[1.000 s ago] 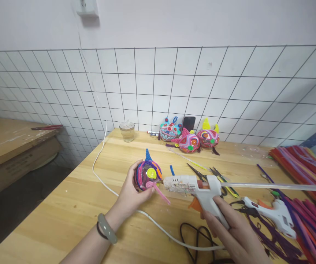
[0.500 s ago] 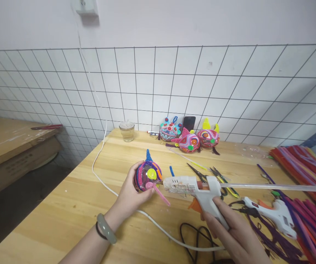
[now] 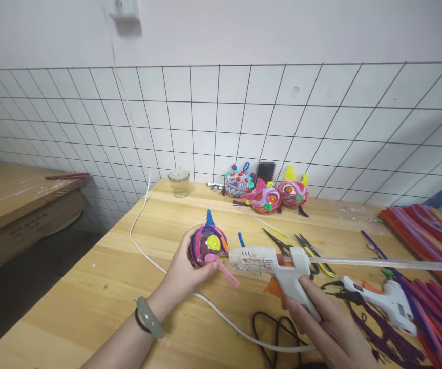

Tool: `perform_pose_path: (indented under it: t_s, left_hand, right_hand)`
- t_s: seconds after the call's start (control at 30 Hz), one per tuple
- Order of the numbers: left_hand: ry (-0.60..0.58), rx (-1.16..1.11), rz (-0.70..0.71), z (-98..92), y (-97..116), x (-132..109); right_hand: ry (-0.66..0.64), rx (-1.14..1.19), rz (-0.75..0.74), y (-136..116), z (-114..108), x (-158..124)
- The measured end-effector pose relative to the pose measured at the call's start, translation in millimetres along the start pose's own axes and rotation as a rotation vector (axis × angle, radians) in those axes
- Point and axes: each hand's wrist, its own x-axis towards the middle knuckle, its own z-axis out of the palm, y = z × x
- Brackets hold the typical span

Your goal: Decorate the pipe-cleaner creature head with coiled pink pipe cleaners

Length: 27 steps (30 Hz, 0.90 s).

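Note:
My left hand [image 3: 187, 264] is wrapped round a ball-shaped ornament [image 3: 202, 241] covered in colourful pipe cleaner, with a blue horn on top and a yellow coil on its front. A pink pipe cleaner [image 3: 228, 272] sticks out from it near my thumb. In my right hand [image 3: 322, 323] is a white glue gun [image 3: 261, 259] with an orange trigger and a long clear glue stick out its back. The nozzle meets the ornament's right side; whether it touches is too small to tell.
Three finished-looking ornaments [image 3: 266, 197] and a phone [image 3: 266, 172] stand by the tiled wall. A glass [image 3: 179, 183] sits at the back left. Scissors [image 3: 276, 241], pliers [image 3: 315, 253], a second glue gun [image 3: 384, 301] and pipe cleaners [image 3: 424, 236] lie at right. A white cord [image 3: 221, 316] crosses the table.
Both hands keep their hold on the ornament and glue gun almost unmoved. The whole view has shifted very slightly.

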Motion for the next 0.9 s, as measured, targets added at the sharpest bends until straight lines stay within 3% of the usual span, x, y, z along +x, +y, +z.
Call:
perform_pose_path:
  t_s: [0.4, 0.67, 0.9]
  left_hand:
    - [0.006, -0.01, -0.033, 0.5, 1, 0]
    - [0.005, -0.004, -0.021, -0.1, 1, -1]
    - [0.006, 0.023, -0.028, 0.5, 3, 0]
  right_hand:
    - [-0.067, -0.007, -0.013, 7, 2, -4]
    - [-0.008, -0.013, -0.021, -3, 0, 2]
    - [0.016, -0.079, -0.103, 8, 4, -5]
